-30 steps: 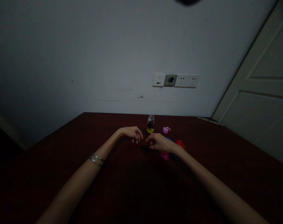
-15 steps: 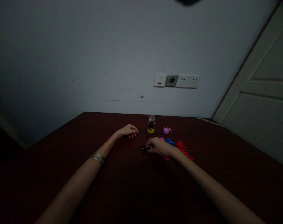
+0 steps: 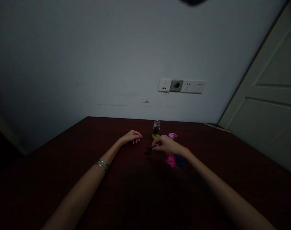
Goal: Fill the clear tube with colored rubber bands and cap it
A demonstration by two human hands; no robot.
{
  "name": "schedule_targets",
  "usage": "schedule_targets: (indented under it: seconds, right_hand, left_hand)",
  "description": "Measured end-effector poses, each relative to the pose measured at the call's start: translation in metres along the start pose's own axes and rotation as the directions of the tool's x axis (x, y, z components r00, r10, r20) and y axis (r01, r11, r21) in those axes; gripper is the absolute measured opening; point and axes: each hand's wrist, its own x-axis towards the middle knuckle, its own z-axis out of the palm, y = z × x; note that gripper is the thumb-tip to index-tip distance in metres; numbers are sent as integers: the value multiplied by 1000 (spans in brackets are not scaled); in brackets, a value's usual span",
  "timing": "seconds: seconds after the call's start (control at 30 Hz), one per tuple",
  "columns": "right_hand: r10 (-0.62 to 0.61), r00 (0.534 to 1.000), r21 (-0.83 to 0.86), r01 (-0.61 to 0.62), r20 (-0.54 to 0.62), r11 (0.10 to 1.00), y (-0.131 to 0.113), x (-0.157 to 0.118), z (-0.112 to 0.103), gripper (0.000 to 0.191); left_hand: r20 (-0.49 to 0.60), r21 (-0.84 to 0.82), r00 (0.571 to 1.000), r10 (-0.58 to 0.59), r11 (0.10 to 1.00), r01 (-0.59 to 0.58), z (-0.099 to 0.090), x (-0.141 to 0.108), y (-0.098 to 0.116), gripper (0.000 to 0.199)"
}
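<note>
My right hand [image 3: 166, 144] is closed, its fingertips pinching a small black slim object [image 3: 150, 147] whose kind is too dark to tell. Under it on the table is a dark patch [image 3: 147, 153], perhaps a loose dark strand or a shadow. My left hand [image 3: 131, 136] rests on the table with relaxed, slightly bent fingers, and nothing is in it. Just behind my right hand stands a clear glass jar [image 3: 156, 125], uncapped, with dark and yellow contents. Beside the jar lies a purple cap [image 3: 171, 136] with a loop.
A bundle of pink thread [image 3: 170, 160] and a blue bundle [image 3: 180, 160] lie by my right wrist. A red bundle [image 3: 188, 149] is mostly hidden behind my forearm. The dark red table [image 3: 121, 191] meets a wall with sockets [image 3: 191, 87]; a door [image 3: 272, 105] is at right.
My right hand has risen and moved slightly away from me with the black object, uncovering more of the pink bundle and covering the red one. My left hand stays about where it was.
</note>
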Motion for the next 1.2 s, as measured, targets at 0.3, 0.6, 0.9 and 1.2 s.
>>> schedule_targets:
  seconds: [0.3,0.6,0.9,1.2]
  right_hand:
    - [38,996,13,-37,-86,999,3,25,-84,22]
    - [179,984,-182,-172,22,968,16,64,-135,16]
    - [340,934,-388,-274,111,880,2,91,-135,17]
    - [406,904,-458,-307,134,834,-1,104,-122,23]
  left_hand:
    - [-15,-10,1000,6,1000,-6,-1,6,-8,22]
    - [-4,-31,1000,11,999,-11,-2,4,-8,24]
    - [4,-29,999,50,998,-50,-4,11,-16,23]
    - [9,-29,999,36,999,-36,-4,10,-14,23]
